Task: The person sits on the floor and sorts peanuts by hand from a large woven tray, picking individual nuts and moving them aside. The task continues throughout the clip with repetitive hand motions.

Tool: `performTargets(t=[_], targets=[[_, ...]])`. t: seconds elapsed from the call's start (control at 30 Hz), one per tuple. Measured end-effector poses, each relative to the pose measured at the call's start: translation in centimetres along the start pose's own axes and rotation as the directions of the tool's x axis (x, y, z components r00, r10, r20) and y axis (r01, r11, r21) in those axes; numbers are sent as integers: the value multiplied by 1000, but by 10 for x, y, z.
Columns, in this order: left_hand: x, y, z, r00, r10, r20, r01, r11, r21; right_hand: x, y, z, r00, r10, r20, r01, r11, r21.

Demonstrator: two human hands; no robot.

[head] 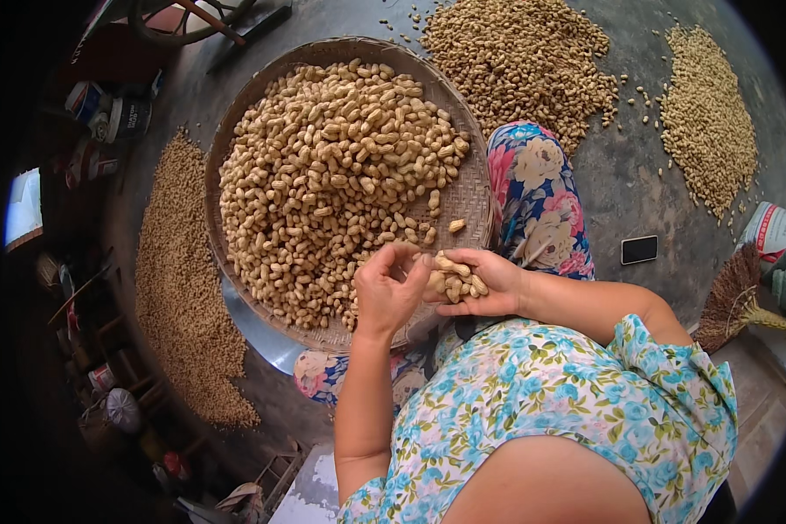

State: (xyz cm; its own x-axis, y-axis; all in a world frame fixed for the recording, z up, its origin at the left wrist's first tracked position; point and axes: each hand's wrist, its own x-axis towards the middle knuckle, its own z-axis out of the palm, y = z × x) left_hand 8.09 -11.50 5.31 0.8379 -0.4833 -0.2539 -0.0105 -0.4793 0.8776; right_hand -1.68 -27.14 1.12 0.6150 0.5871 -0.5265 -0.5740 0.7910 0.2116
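Note:
Several unshelled peanuts (459, 280) lie in my cupped right hand (497, 281), which is turned palm up over the near rim of a round woven bamboo tray (468, 206). My left hand (391, 285) is beside it, thumb and fingers bent close to those peanuts. Whether the left fingertips pinch one is hidden. A large heap of peanuts in shells (327, 157) fills most of the tray. One loose peanut (457, 226) sits apart on the bare weave, just beyond my right hand.
Peanut piles cover the floor at left (177, 281), behind the tray (517, 59) and far right (710, 118). A smartphone (639, 249) lies on the concrete floor. At right is a straw broom (733, 301); buckets (129, 119) and a wheel (190, 19) stand upper left.

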Motion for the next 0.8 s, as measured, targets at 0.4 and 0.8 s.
performTargets(t=[0.4, 0.8], targets=[[43, -26, 40, 964, 218, -155, -143, 908, 394, -2, -1, -21, 997, 5, 82, -10, 998, 55], [-37, -91, -57, 954, 163, -250, -4, 845, 535, 4, 6, -21, 989, 94, 118, -104, 992, 75]])
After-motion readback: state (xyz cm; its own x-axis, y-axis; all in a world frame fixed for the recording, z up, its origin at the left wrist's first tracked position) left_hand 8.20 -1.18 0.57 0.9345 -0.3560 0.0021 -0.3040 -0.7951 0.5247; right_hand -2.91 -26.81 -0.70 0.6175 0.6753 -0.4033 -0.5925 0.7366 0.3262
